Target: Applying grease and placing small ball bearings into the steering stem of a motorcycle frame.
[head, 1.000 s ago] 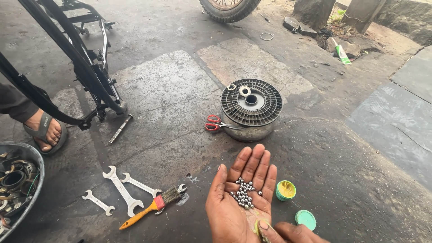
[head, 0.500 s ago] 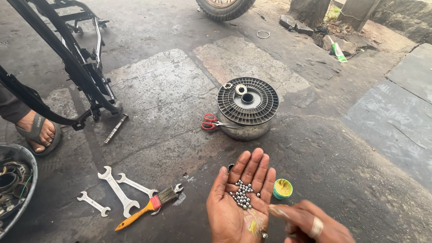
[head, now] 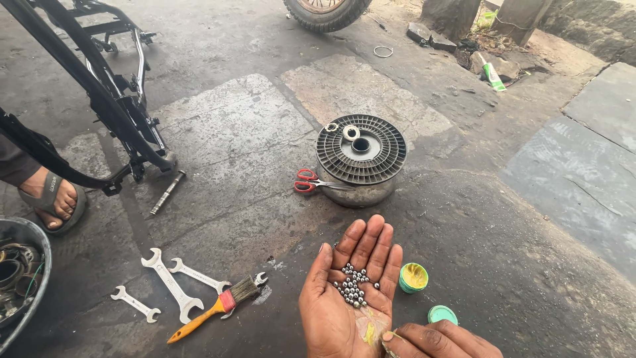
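Your right hand (head: 434, 339) presses a fingertip into the yellow grease smeared on your left hand (head: 349, 292), which lies palm up, fingers spread, cradling small steel balls (head: 352, 285); just beyond sits the open grease pot (head: 413, 277); farther off, the finned hub (head: 361, 158) with red scissors (head: 311, 181) beside it

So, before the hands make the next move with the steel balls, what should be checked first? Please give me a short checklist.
1. Left hand flat, palm up: ok.
2. Steel balls gathered on the palm, none at the edge: ok.
3. Grease pot open, beside the left hand: ok.
4. Its green lid off, lying on the ground: ok.
5. Right hand fingertip greased: cannot tell, though yellow grease shows on the left palm.
6. Finned hub centre hole unblocked: ok.
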